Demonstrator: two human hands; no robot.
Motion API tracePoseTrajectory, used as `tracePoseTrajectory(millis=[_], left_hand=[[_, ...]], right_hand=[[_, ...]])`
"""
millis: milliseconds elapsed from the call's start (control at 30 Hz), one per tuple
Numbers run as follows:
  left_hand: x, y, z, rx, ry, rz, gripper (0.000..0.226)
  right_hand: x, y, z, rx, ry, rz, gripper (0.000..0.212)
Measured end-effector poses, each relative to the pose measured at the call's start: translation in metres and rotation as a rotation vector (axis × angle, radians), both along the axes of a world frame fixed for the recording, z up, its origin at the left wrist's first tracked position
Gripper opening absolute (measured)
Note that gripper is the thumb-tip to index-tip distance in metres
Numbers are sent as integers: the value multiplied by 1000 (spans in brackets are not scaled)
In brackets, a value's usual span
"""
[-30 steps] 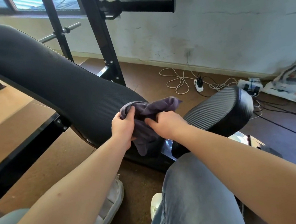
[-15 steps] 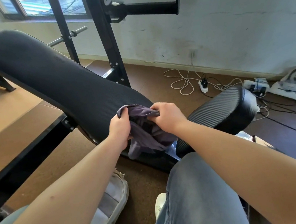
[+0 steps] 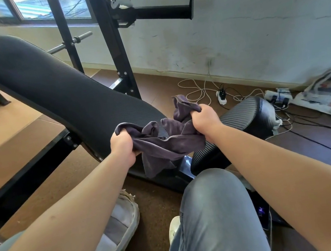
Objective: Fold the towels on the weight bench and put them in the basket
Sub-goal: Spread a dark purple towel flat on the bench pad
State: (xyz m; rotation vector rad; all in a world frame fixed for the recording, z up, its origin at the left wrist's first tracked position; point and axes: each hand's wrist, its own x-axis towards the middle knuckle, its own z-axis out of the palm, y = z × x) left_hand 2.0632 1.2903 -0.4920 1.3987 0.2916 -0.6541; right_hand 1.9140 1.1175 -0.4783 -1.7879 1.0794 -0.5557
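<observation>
Crumpled purple towel point(image 3: 167, 144) over bench point(image 3: 68, 96); basket point(image 3: 119, 228) below.

A single wide-angle camera worn on the person's head looks forward and down, close over the weight bench point(image 3: 68, 100). The white wall point(image 3: 254, 40) closes the view behind, the person's knee point(image 3: 214, 213) crowding the bottom edge.

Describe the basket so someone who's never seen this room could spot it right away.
Start at the long black weight bench slanting across the room, then drop to the brown floor on its near side. There, under the person's left forearm, sits the basket. It is the only pale woven tub, with folded white and grey towels inside.
</observation>
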Motion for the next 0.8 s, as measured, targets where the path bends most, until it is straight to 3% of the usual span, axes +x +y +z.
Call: tracePoseTrajectory(millis=[100,167,367,467,533,633,700,800], left_hand=[[-5,-2,-1,72,-86,-54,19],[-7,-3,-1,90,-94,-67,17],[-11,1,-24,113,-318,-91,31],[-8,2,-32,206,-422,-171,56],[-5,3,-36,341,-537,-272,71],[-12,2,-35,529,-871,-614,83],[-18,-4,-34,518,-972,-843,76],[-26,-17,-37,480,-925,-824,17]], right_hand=[[-2,1,3,112,-146,25,17],[-3,0,5,81,-187,34,15],[1,1,-4,27,-142,72,16],[3,2,-12,43,-124,33,14],[6,3,-19,84,-139,24,13],[11,2,-28,134,-153,87,11],[14,5,-29,189,-196,137,13],[18,6,-27,225,-256,167,14]])
